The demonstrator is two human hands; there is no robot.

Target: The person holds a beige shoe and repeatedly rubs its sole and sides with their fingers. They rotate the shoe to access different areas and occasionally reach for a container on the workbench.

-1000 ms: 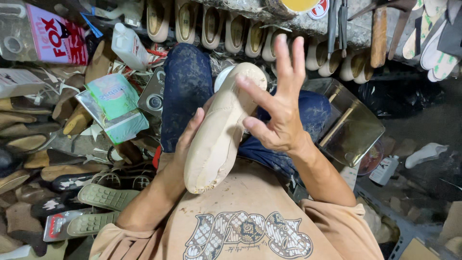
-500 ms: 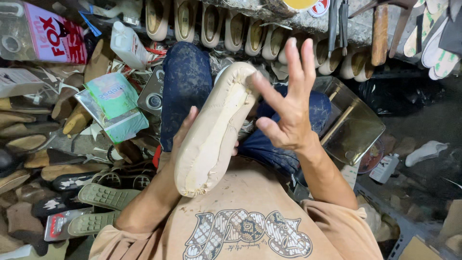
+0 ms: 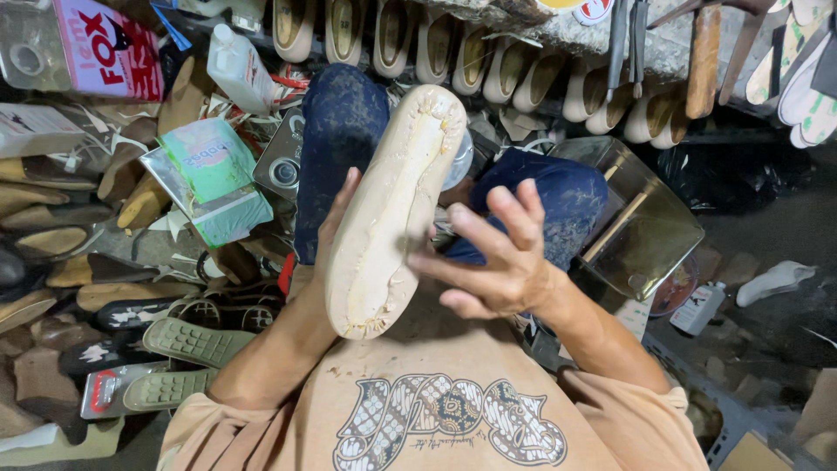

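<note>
left hand point(image 3: 336, 228) mostly hidden behind beige shoe point(image 3: 392, 209)

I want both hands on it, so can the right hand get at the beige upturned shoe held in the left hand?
Probably yes. The right hand hovers open beside the beige upturned shoe, fingers spread, with nothing between them; the left hand grips only its far side.

Most of the left hand point(image 3: 336, 228) was tucked behind the beige shoe upper point(image 3: 394, 209), so only a couple of fingers point(image 3: 347, 194) poked out past its edge and I couldn't see the palm or the grip. The right hand point(image 3: 497, 262) was motion-blurred, fingers smeared. The row of pale shoes point(image 3: 453, 48) above the fingers got chopped by the top edge, and the tools point(image 3: 628, 35) too.
</note>
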